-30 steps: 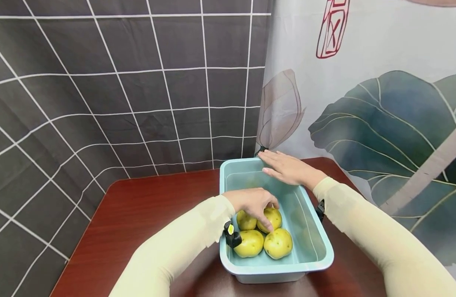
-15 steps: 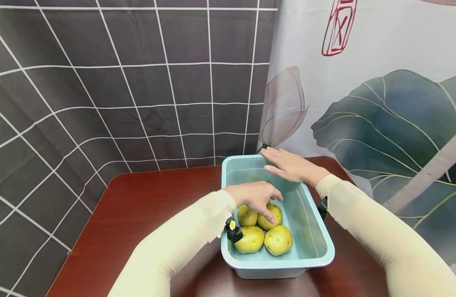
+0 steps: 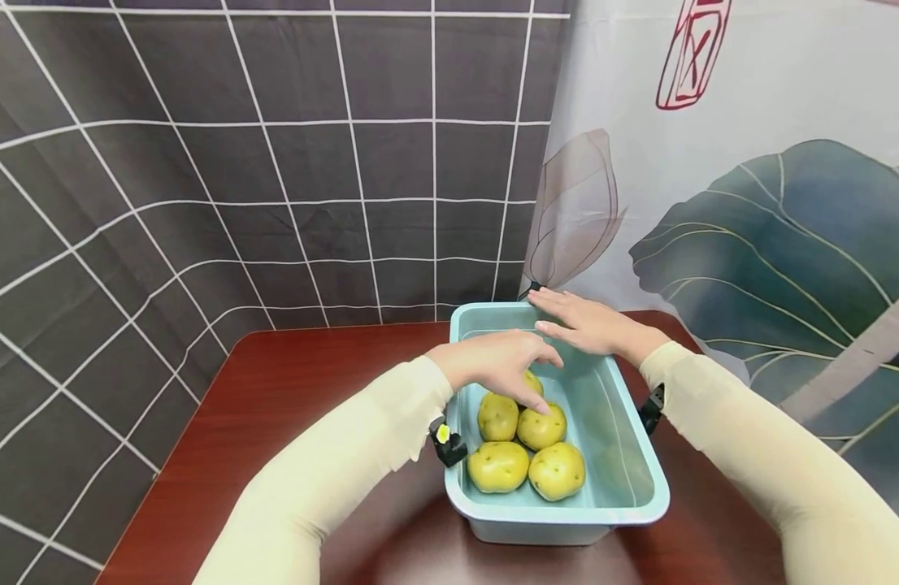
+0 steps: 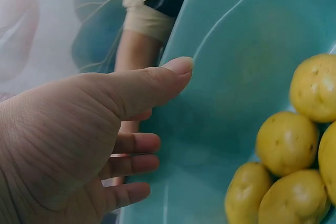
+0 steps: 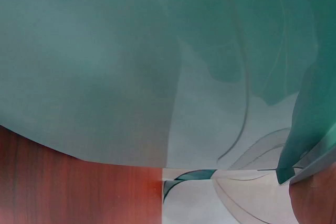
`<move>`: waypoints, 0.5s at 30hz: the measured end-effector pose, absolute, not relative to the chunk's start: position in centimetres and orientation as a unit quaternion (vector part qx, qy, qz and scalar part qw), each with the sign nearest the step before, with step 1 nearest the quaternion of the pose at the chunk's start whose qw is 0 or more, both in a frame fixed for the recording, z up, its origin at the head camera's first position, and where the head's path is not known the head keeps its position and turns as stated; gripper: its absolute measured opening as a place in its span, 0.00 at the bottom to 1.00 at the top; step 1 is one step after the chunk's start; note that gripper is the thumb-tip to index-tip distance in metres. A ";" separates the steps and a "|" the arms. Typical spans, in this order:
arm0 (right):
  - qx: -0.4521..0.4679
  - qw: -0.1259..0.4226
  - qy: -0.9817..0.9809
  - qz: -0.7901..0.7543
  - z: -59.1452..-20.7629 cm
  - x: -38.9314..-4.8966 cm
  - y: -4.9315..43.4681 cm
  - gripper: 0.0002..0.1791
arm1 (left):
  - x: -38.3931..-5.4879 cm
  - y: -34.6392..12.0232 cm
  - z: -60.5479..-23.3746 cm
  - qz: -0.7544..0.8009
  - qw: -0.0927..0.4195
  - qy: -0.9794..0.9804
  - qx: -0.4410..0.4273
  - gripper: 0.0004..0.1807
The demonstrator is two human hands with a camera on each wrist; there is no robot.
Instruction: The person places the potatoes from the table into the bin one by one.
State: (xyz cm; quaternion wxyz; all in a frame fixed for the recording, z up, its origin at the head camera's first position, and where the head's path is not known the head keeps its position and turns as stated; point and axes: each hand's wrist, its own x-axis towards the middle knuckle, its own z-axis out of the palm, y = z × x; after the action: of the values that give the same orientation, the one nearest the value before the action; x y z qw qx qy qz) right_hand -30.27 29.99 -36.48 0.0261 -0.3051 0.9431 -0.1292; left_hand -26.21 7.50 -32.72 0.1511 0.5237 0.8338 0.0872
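Observation:
Several yellow potatoes [image 3: 497, 467] lie together in the near left part of a light blue plastic tub [image 3: 566, 515]. My left hand [image 3: 497, 363] hovers over the tub with its fingers loosely bent and nothing in its grasp. In the left wrist view the thumb and fingers of the left hand [image 4: 105, 119] stand apart, with the potatoes [image 4: 287, 144] off to the right, untouched. My right hand [image 3: 588, 322], fingers straight, lies over the tub's far right rim. The right wrist view shows the tub's wall [image 5: 105, 103] but not the hand.
Under the tub is a dark red wooden table [image 3: 332, 390], stretching left. A dark grid-patterned curtain [image 3: 310, 162] hangs behind it, and a white curtain [image 3: 603, 73] with lotus prints hangs on the right. Both wrists wear black camera mounts [image 3: 446, 443].
My left hand has lifted up and away from the potatoes, so more of them show. The right hand stays at the rim. The whole head view has shifted slightly.

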 end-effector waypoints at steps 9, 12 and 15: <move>-0.289 0.004 0.946 -0.147 -35.6 -29.8 31.2 0.35 | -26.6 2.2 -31.4 0.107 0.060 0.857 0.500 0.41; -0.286 -0.007 0.945 -0.156 -35.2 -29.0 32.0 0.35 | -26.5 0.0 -31.3 0.113 0.029 0.871 0.477 0.42; -0.280 -0.015 0.946 -0.163 -34.7 -27.9 33.2 0.35 | -26.1 -2.5 -31.1 0.129 -0.001 0.881 0.454 0.45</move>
State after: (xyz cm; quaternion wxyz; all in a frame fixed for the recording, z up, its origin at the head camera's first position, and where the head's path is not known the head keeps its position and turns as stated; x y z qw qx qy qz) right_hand -27.87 33.16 -34.66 -0.0153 -0.2804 0.9457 -0.1635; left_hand -26.08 -2.50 -31.14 -0.0008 0.4543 0.8814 0.1295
